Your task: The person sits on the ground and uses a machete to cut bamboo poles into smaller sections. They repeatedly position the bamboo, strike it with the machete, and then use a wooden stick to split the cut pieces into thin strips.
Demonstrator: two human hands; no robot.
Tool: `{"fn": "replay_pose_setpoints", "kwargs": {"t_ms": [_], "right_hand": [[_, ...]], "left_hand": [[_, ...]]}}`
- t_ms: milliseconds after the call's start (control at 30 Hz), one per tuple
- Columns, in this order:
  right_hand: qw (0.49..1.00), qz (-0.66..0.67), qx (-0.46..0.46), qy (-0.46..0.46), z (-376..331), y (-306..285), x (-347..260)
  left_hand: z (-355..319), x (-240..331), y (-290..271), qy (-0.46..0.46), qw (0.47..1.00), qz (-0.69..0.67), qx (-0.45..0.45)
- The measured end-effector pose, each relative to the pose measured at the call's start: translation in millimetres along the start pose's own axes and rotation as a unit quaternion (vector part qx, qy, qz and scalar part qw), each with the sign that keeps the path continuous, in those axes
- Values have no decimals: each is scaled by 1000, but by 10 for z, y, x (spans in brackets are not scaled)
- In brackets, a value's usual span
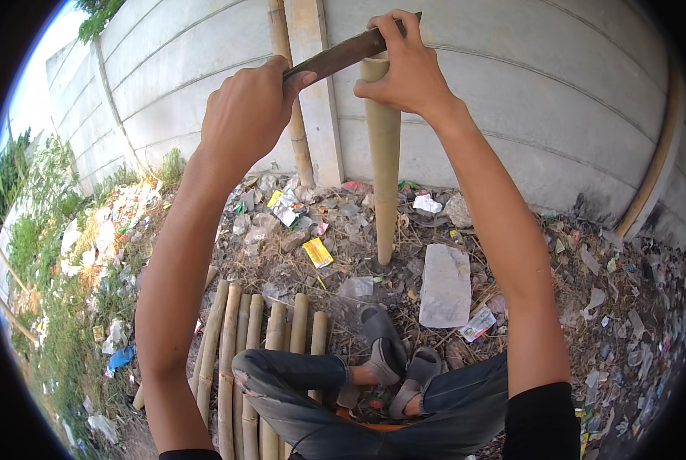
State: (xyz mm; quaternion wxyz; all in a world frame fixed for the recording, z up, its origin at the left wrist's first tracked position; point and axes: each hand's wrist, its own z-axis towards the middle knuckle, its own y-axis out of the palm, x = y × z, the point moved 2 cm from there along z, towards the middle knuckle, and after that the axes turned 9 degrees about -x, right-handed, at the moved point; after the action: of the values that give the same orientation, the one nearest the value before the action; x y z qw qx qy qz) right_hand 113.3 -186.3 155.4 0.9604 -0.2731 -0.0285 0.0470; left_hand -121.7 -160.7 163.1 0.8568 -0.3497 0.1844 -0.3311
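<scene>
The left arm (pixel 170 284) stretches from seven o'clock up to the left hand (pixel 243 111) at eleven, curled into a grip, its thumb (pixel 304 80) toward two; the right arm (pixel 504 218) runs from five up to the right hand (pixel 408 73) near one, fingers (pixel 389 28) bent, thumb spread toward nine

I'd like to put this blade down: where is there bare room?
The pale slab is bare on top, between the upright bamboo and a packet. Crowded: left of your sandals, with bamboo poles, and along the wall, with litter.
</scene>
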Motion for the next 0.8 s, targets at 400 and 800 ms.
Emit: {"fn": "replay_pose_setpoints", "kwargs": {"t_ms": [400, 800], "right_hand": [[993, 111, -25, 41, -903, -713, 755], [599, -100, -271, 747, -7236, -1134, 2802]], "left_hand": [[438, -84, 137, -6, 1000, -4, -29], [1165, -528, 704, 61, 995, 56, 64]]}}
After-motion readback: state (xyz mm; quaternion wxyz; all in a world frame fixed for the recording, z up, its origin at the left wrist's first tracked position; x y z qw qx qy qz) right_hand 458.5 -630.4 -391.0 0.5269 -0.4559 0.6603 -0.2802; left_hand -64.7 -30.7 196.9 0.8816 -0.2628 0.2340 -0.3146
